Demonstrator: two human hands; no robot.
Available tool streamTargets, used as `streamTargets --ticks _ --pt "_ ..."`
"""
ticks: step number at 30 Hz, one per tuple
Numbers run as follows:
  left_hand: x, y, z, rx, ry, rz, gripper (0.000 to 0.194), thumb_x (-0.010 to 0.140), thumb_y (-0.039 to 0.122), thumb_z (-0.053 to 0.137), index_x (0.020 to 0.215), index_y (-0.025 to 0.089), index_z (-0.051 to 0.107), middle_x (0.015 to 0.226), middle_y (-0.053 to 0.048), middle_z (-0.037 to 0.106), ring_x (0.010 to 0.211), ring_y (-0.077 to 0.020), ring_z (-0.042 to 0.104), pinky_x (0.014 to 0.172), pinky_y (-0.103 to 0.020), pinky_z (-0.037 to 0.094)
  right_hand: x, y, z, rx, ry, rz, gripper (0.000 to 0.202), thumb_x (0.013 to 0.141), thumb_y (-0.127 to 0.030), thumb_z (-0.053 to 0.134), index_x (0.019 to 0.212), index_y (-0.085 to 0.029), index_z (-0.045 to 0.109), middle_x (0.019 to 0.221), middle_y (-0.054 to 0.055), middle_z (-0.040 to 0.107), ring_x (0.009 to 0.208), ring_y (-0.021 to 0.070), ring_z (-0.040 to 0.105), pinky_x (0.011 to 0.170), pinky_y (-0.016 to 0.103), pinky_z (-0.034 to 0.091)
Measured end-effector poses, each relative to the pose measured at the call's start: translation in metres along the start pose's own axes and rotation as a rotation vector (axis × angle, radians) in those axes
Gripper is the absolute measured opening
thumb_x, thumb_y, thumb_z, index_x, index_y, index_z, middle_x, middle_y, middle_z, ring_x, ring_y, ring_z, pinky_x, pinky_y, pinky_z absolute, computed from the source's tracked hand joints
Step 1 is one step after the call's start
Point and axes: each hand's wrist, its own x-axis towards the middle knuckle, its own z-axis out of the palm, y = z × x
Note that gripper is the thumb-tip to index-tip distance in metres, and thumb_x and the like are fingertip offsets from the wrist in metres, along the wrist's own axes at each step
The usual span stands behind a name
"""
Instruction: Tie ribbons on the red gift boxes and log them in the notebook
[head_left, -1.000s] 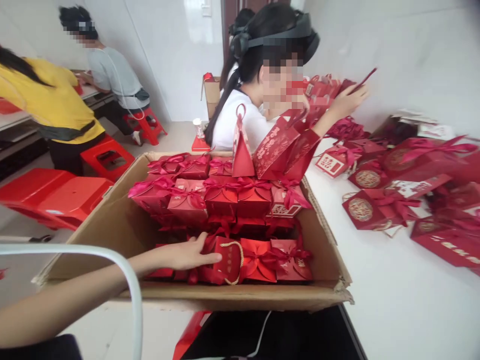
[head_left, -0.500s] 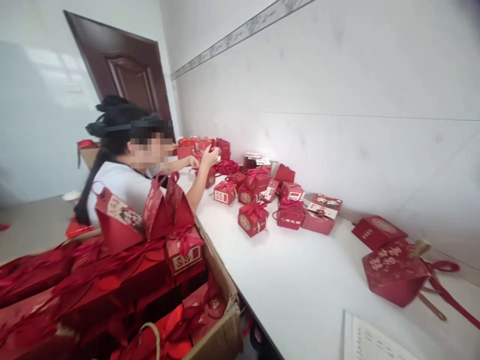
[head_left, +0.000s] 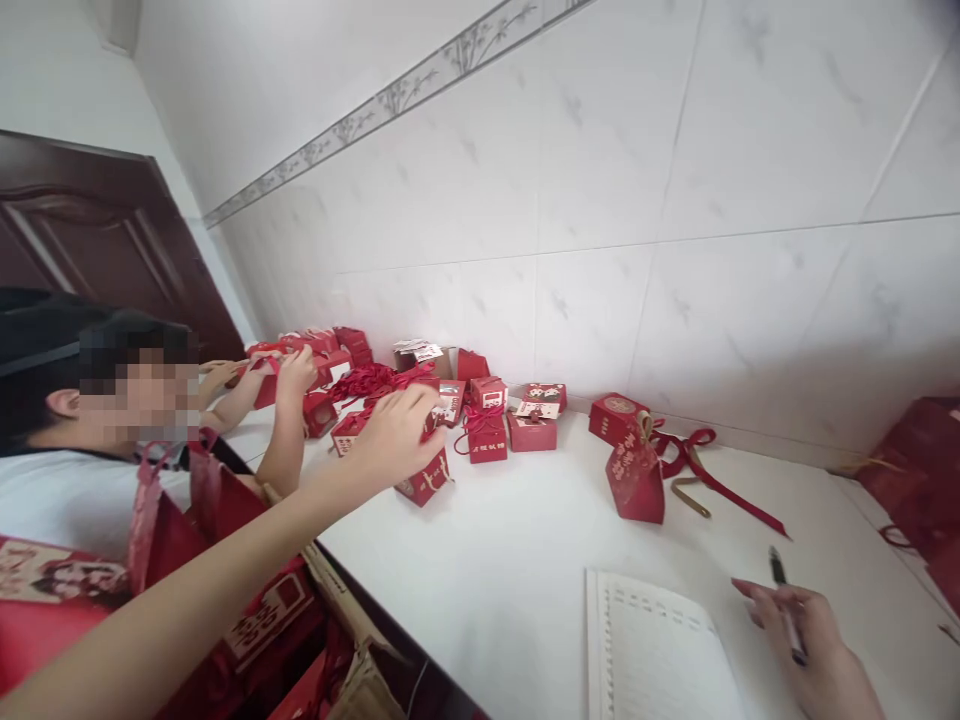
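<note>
My left hand (head_left: 405,430) reaches out over the white table, its fingers bent over a small red gift box (head_left: 426,480) with a ribbon; the fingertips are partly hidden, and contact cannot be made out. At the lower right, my right hand (head_left: 814,640) holds a black pen (head_left: 787,610) between its fingers. Left of that hand lies an open spiral notebook (head_left: 660,650) with handwriting. Beyond the notebook stand red boxes (head_left: 636,485) with a loose dark red ribbon (head_left: 739,495).
A person (head_left: 67,420) sits at the left, hands at red boxes by the wall. A cardboard carton (head_left: 337,600) full of red boxes stands at the lower left. More red boxes (head_left: 534,430) line the wall; others (head_left: 915,490) are at the right edge.
Both my hands have come into view, the left reaching to the boxes, the right with the pen. The view has turned right, so the person and boxes appear further left.
</note>
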Motion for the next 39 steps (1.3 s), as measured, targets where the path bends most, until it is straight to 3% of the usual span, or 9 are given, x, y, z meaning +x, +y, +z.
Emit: streamTargets --ticks 5,8,12,18,24,28,33,36,39 --pt "0.096 0.030 0.100 -0.043 -0.217 -0.475 0.060 0.078 0.041 0.054 0.129 0.014 0.037 0.136 -0.020 0.039 0.125 -0.0337 0.039 0.102 -0.045 0.031 -0.006 -0.026 -0.004 0.045 -0.069 0.007 0.037 0.084 -0.058 0.031 0.094 -0.025 0.045 0.092 0.008 0.070 0.073 0.0221 0.069 0.060 0.029 0.055" --pt "0.119 0.035 0.147 -0.052 -0.284 -0.672 0.084 0.072 0.054 0.056 0.131 0.001 0.028 0.133 -0.036 0.034 0.123 -0.0461 0.037 0.093 -0.056 0.034 -0.006 -0.035 -0.005 0.020 -0.107 -0.017 0.040 0.084 -0.060 0.034 0.090 -0.026 0.055 0.088 0.007 0.070 0.075 0.0225 0.068 0.059 0.027 0.055" --pt "0.126 0.030 0.174 -0.087 -0.356 -0.747 0.089 0.072 0.054 0.056 0.133 0.000 0.021 0.130 -0.039 0.035 0.120 -0.0470 0.041 0.087 -0.055 0.037 -0.007 -0.046 -0.006 0.056 -0.153 -0.043 0.039 0.086 -0.058 0.035 0.087 -0.025 0.057 0.089 0.008 0.070 0.073 0.0205 0.068 0.063 0.025 0.055" --pt "0.085 0.025 0.151 -0.205 -0.443 -0.515 0.085 0.072 0.049 0.056 0.136 0.008 0.018 0.134 -0.025 0.041 0.118 -0.0329 0.049 0.090 -0.036 0.042 -0.009 -0.055 -0.013 0.018 -0.105 -0.103 0.034 0.090 -0.051 0.035 0.093 -0.024 0.056 0.094 0.008 0.068 0.073 0.0187 0.067 0.061 0.026 0.054" --pt "-0.036 0.049 0.091 -0.293 -0.501 -0.252 0.099 0.066 0.048 0.063 0.142 0.014 0.010 0.138 -0.018 0.038 0.124 -0.0321 0.043 0.098 -0.039 0.039 -0.011 -0.075 -0.029 0.015 -0.034 -0.163 0.034 0.090 -0.048 0.038 0.093 -0.020 0.058 0.089 0.009 0.068 0.070 0.0184 0.065 0.058 0.026 0.050" --pt "-0.096 0.066 0.070 -0.391 -0.755 -0.247 0.100 0.069 0.055 0.058 0.143 0.010 0.008 0.145 -0.020 0.028 0.133 -0.0320 0.031 0.106 -0.041 0.030 -0.023 -0.119 -0.030 0.126 -0.071 -0.075 0.030 0.090 -0.047 0.043 0.088 -0.020 0.056 0.095 0.009 0.067 0.080 0.0200 0.064 0.070 0.029 0.050" --pt "-0.112 0.049 0.058 -0.593 -0.739 -0.339 0.086 0.081 0.063 0.037 0.144 0.018 0.001 0.151 -0.014 0.016 0.138 -0.0253 0.022 0.107 -0.039 0.028 -0.048 -0.177 -0.013 0.276 -0.411 -0.098 0.028 0.089 -0.046 0.047 0.097 -0.021 0.055 0.103 0.008 0.065 0.087 0.0212 0.063 0.074 0.033 0.051" --pt "-0.111 0.033 0.055 -0.496 -0.631 -0.368 0.072 0.078 0.065 0.039 0.129 0.016 0.034 0.137 -0.016 0.042 0.125 -0.0272 0.042 0.099 -0.038 0.035 -0.051 -0.195 0.006 0.317 -0.504 -0.074 0.029 0.088 -0.048 0.048 0.097 -0.021 0.054 0.105 0.009 0.064 0.091 0.0226 0.062 0.076 0.036 0.050" --pt "-0.111 0.027 0.056 -0.479 -0.729 -0.353 0.055 0.078 0.068 0.034 0.090 0.018 0.054 0.091 -0.007 0.065 0.085 -0.0236 0.060 0.075 -0.033 0.042 -0.041 -0.203 0.029 0.330 -0.579 -0.092 0.028 0.087 -0.048 0.048 0.091 -0.021 0.054 0.101 0.008 0.065 0.090 0.0224 0.062 0.079 0.036 0.048"
